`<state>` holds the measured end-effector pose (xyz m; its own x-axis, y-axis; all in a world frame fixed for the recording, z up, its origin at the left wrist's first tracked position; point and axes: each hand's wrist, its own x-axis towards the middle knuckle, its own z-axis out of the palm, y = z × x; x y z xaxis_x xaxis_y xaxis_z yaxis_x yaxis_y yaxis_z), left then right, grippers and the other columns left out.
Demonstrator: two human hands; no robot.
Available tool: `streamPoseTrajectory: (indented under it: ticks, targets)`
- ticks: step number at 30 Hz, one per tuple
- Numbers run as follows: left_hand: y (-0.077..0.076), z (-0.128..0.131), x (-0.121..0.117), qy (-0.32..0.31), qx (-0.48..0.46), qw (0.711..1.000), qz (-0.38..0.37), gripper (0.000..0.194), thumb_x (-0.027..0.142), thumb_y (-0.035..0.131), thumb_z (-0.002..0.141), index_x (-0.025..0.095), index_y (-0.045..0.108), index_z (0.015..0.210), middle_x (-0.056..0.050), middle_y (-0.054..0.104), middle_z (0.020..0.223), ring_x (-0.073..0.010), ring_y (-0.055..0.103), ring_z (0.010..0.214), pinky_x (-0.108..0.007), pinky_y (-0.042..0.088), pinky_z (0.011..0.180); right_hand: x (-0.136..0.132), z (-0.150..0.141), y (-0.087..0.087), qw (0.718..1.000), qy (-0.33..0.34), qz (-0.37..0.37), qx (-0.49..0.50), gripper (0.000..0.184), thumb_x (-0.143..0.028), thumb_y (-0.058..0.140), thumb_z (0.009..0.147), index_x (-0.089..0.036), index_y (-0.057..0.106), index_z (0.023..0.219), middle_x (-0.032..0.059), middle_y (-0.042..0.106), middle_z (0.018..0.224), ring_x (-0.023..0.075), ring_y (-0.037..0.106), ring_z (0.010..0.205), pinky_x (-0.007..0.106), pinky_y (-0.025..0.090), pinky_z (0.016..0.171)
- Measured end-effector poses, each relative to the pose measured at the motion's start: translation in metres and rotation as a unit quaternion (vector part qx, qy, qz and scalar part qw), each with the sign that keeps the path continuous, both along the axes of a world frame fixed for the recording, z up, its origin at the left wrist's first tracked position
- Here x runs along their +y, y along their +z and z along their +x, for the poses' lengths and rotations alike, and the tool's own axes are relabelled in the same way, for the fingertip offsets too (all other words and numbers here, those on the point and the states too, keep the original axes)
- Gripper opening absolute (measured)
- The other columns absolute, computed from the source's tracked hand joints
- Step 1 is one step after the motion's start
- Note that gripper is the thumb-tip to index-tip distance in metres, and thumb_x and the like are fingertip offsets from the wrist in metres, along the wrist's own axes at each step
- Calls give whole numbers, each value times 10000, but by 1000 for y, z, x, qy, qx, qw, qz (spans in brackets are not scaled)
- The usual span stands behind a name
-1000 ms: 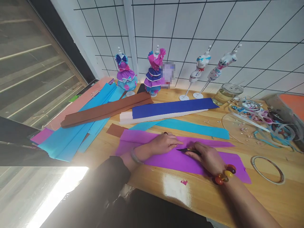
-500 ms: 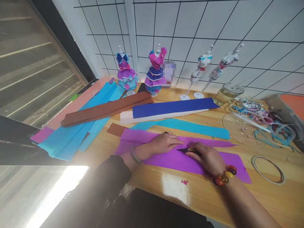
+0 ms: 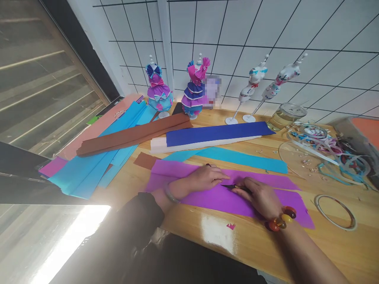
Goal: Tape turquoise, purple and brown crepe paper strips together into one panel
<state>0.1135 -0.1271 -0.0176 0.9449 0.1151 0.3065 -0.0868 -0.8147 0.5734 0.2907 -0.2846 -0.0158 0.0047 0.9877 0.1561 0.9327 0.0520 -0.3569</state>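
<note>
A sheet of purple crepe paper (image 3: 207, 201) lies across the table in front of me, with a long slit running in from its right end. My right hand (image 3: 260, 195) is closed around dark scissors (image 3: 229, 186), whose pointed tip faces left over the paper. The blades lie at the inner end of the slit. My left hand (image 3: 204, 177) rests on the sheet just left of the scissor tip, index finger stretched out to the right. Its thumb is bent beneath, and what the other fingers do is partly hidden.
Behind the sheet lie a light-blue strip (image 3: 245, 159), a dark-blue strip (image 3: 219, 134) and brown paper (image 3: 133, 136). Small dress forms (image 3: 160, 90) stand along the tiled wall. At the right are a bangle (image 3: 336, 213), a glass jar (image 3: 286, 114) and tangled ribbons (image 3: 325, 142).
The upper flap of purple paper at the right end has shifted a little, its tip now lower and further right. Both hands stay in nearly the same place.
</note>
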Motion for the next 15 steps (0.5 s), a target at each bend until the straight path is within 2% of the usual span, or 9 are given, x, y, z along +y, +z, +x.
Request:
streamPoseTrajectory:
  ticks: [4,15]
  targets:
    - [-1,0,0,-1,-7,1000,5,239,142,497,886,156,667,1053,-60,699,989,-154,608,943,-279,433,881,1,-1,0,1000,3,-9,-1,280,-479,484,870,-224,596,842,28,663,786,154,631,680,278,478,608]
    - [-1,0,1,1,14,1000,14,263,122,477,888,196,663,1057,-36,690,1012,-151,596,953,-283,427,893,6,-6,-3,1000,7,4,2,268,-475,488,870,-231,596,842,18,664,787,148,631,686,273,480,611]
